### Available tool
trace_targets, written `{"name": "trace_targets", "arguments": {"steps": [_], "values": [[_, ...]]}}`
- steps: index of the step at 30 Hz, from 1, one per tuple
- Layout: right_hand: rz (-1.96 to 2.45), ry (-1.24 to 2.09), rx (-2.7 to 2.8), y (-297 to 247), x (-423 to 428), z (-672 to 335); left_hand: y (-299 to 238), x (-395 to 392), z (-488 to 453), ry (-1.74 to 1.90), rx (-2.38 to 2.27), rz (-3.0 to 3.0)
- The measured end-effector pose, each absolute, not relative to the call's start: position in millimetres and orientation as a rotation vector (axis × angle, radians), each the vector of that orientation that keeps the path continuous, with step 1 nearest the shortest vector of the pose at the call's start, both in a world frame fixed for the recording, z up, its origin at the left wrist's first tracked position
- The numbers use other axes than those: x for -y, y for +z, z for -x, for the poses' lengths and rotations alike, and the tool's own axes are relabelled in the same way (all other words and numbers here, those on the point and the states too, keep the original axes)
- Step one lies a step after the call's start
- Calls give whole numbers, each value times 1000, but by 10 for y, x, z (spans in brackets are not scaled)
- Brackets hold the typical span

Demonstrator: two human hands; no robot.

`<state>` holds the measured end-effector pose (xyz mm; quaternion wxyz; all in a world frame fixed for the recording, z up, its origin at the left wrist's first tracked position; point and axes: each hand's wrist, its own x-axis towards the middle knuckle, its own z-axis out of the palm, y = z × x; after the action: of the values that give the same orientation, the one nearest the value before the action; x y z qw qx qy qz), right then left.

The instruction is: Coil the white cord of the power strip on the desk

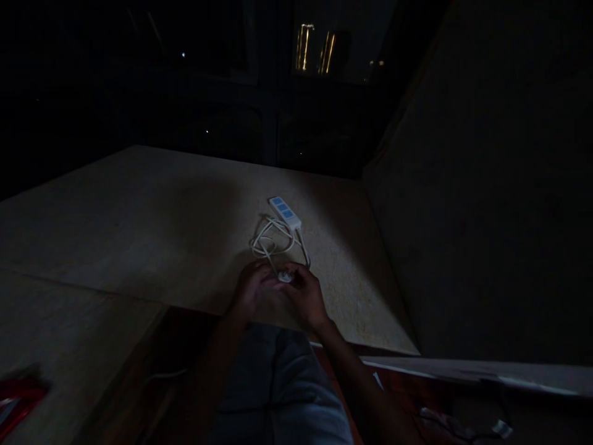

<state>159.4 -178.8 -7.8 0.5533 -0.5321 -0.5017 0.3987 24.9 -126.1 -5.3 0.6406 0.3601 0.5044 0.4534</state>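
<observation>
A white power plug (285, 277) is held low over the pale surface, between my two hands. My right hand (306, 295) has its thumb and fingers closed around the plug's right side. From the other side, my left hand (252, 285) has its fingers closed at the plug, near where the cord joins it. The cord (264, 248) runs up from the plug into loose loops. Just beyond, it joins a white power strip (286, 213) with blue socket faces, lying at an angle. Dim light hides the exact finger contact.
The pale, worn surface (139, 204) ends at a dark window (340, 49) behind and a dark wall panel (477, 185) on the right. A shiny red object (21, 398) lies at lower left. Cables and small items (445, 423) are below right.
</observation>
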Motion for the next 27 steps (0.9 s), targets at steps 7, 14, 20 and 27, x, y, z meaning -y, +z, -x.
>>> {"name": "trace_targets", "arguments": {"steps": [7,14,20,27], "values": [[1301,874,1382,-77,1568,-1610,42,1143,-120,862,-1157,-642],[1475,661,1448,-111,1537,-1624,34,1178,-60,836,-1037,-645],[1488,743,1636,-93,1444,-1705,-50,1173,-58,999,-1007,-800],[1187,1268,1564,-186,1350,-1829,-103,1174,-77,926,-998,-1208]]}}
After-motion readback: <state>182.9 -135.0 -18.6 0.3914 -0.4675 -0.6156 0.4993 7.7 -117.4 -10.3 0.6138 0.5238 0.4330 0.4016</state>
